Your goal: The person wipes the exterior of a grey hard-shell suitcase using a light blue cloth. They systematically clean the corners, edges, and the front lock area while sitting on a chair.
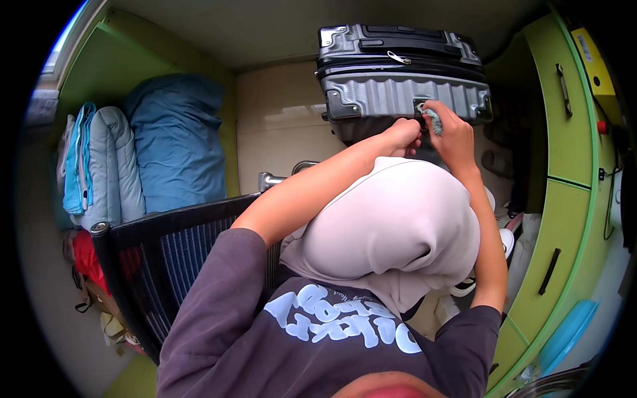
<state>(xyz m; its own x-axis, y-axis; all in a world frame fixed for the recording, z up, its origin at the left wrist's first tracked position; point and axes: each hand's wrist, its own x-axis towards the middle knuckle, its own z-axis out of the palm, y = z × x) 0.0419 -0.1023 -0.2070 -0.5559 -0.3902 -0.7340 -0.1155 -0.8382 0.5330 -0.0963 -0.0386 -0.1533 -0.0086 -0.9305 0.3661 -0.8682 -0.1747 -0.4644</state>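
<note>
A grey hard-shell suitcase [378, 84] with black corner guards, a black handle and a silver zipper pull [398, 58] stands before my knees. My right hand [450, 129] pinches a grey-green fuzzy cloth [434, 122] at the small black fitting on the suitcase's near edge. Close beside it, my left hand [405, 137] is curled near the suitcase's lower edge, partly turned away; whether its fingers grip something cannot be seen. My light-coloured trousers cover the raised knees just below both hands.
A black mesh chair [164, 219] is at my left. Beyond it lie a blue pillow or bedding bundle [179, 144] and a folded grey quilt [114, 164]. Green drawers [562, 134] line the right side, with shoes [506, 242] below and a blue basin [569, 338] nearer me.
</note>
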